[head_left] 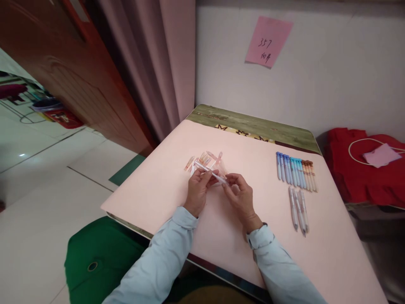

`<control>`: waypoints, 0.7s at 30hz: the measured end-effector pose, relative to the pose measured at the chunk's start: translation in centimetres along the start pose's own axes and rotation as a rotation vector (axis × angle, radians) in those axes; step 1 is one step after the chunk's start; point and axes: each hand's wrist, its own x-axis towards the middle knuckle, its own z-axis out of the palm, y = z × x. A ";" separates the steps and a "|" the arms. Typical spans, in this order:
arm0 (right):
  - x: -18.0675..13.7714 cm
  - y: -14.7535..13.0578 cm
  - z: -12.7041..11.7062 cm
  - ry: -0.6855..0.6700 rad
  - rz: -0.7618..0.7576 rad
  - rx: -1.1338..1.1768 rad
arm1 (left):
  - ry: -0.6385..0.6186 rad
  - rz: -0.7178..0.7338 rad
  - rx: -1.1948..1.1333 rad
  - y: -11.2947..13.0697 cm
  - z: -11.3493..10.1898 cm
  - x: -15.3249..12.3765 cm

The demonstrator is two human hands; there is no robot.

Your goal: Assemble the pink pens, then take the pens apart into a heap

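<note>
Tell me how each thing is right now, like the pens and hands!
Pen: held, slanting.
Left hand: gripping the pen.
Right hand: pinching its near end.
Coloured pens: lined up.
Three pens: lying side by side.
Loose parts: heaped.
Pink note: stuck up, written on.
Curtain: hanging in folds.

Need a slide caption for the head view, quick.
Left hand and right hand hold a slender, pale pen-like piece near loose parts, with pens lined up at right.
</note>
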 end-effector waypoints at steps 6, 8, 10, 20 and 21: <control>-0.1 -0.2 0.3 0.042 -0.001 0.005 | -0.006 -0.023 -0.058 -0.3 -0.3 0.1; -0.1 -0.4 0.4 0.046 0.003 0.001 | -0.013 -0.031 -0.060 -0.2 -0.3 0.1; -0.1 -0.4 0.5 0.051 0.009 0.001 | -0.014 -0.038 -0.060 -0.2 -0.2 0.0; -0.3 -0.1 0.6 0.050 0.158 -0.001 | -0.052 -0.047 0.018 0.1 0.1 -0.1; -0.2 0.0 0.6 0.036 0.166 -0.015 | -0.056 -0.054 0.022 0.2 0.2 -0.2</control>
